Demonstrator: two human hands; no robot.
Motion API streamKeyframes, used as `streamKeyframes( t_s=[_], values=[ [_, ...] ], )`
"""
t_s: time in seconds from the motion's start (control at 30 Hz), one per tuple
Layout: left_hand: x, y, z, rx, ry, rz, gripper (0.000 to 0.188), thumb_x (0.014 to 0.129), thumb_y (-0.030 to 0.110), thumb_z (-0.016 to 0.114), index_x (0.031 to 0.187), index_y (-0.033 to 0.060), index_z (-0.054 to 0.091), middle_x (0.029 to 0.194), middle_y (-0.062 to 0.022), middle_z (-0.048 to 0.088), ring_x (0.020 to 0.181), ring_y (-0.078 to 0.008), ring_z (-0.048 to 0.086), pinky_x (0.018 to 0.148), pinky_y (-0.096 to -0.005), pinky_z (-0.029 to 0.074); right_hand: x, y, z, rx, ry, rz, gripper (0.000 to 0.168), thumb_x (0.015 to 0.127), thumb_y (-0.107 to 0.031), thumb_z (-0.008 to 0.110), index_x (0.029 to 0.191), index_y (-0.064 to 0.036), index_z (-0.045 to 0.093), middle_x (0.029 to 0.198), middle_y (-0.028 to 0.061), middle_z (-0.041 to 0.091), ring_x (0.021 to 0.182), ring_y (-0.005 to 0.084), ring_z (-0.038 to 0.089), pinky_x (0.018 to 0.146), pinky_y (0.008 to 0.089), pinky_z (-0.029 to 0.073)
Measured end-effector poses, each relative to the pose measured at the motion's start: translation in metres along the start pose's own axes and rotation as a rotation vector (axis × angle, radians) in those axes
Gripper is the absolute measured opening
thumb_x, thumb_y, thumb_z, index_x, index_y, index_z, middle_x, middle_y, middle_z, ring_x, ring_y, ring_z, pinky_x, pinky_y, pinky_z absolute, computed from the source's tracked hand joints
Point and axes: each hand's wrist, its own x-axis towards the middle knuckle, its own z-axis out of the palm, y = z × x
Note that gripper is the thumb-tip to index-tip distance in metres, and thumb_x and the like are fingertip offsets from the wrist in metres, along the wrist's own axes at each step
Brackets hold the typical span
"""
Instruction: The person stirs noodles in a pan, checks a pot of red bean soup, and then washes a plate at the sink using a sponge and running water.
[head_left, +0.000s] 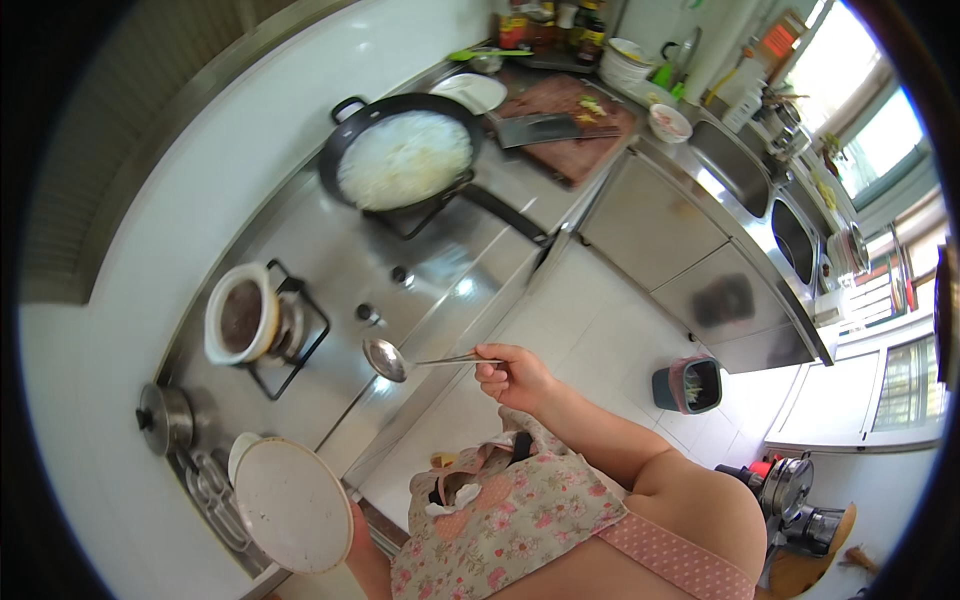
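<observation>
My right hand (514, 376) grips the thin handle of a metal ladle (387, 360), held over the front edge of the stove counter. The ladle's bowl faces up, with no food visible in it. At the lower left, my left hand (361, 534) holds the edge of a round white disc (293, 504), a lid or plate; most of its fingers are hidden behind it. Ahead on the left burner is a white pot (271, 319) of dark brown contents (241, 316). Farther off, a black wok (330, 176) holds pale, frothy, steaming contents (405, 159).
A cleaver (538, 130) lies on a wooden cutting board (592, 154) with chopped bits. Beyond it stand a bowl (670, 124) and a sink (726, 165). The wok's handle (506, 214) reaches the counter's front edge. A lidded saucepan (166, 420) sits far left; a bin (686, 385) is on the floor.
</observation>
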Motion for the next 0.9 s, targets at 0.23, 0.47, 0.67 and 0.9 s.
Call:
streamKeyframes(
  t_s=[0.23, 0.47, 0.67, 0.9],
  values=[
    [0.051, -0.090, -0.127, 0.330, 0.082, -0.174, 0.024, 0.077, 0.002, 0.057, 0.101, 0.0001, 0.053, 0.100, -0.0107, 0.051, 0.097, -0.0233, 0.045, 0.076, -0.0328, 0.047, -0.092, -0.145, -0.101, 0.119, -0.022, -0.292, 0.009, 0.086, -0.013, 0.050, 0.084, -0.004, 0.050, 0.063, 0.0034, 0.050, 0.049, 0.0057, 0.036, 0.042, 0.0179, 0.029],
    [0.138, -0.186, -0.236, 1.477, 0.160, -0.182, 0.025, 0.078, 0.003, 0.056, 0.103, 0.0009, 0.053, 0.102, -0.0111, 0.051, 0.099, -0.0242, 0.045, 0.078, -0.0339, 0.046, -0.189, -0.260, -0.180, 0.350, 0.108, -0.680, 0.010, 0.086, -0.013, 0.050, 0.087, -0.003, 0.052, 0.065, 0.0046, 0.051, 0.050, 0.0067, 0.039, 0.042, 0.0180, 0.031],
    [0.221, -0.256, -0.318, 1.819, 0.116, -0.397, 0.026, 0.079, 0.004, 0.055, 0.105, 0.0015, 0.053, 0.105, -0.0114, 0.051, 0.101, -0.0251, 0.045, 0.080, -0.0348, 0.045, -0.229, -0.334, -0.217, 0.482, 0.184, -0.951, 0.011, 0.087, -0.012, 0.051, 0.090, -0.002, 0.053, 0.066, 0.0053, 0.052, 0.052, 0.0079, 0.041, 0.044, 0.0184, 0.033],
    [0.304, -0.326, -0.400, 2.409, -0.164, -0.529, 0.027, 0.079, 0.004, 0.054, 0.107, 0.0023, 0.053, 0.107, -0.0118, 0.051, 0.103, -0.0260, 0.045, 0.082, -0.0359, 0.044, -0.238, -0.455, -0.239, 0.416, 0.323, -1.126, 0.011, 0.088, -0.012, 0.051, 0.091, -0.001, 0.053, 0.066, 0.0051, 0.053, 0.053, 0.0083, 0.042, 0.046, 0.0186, 0.033]
  ],
)
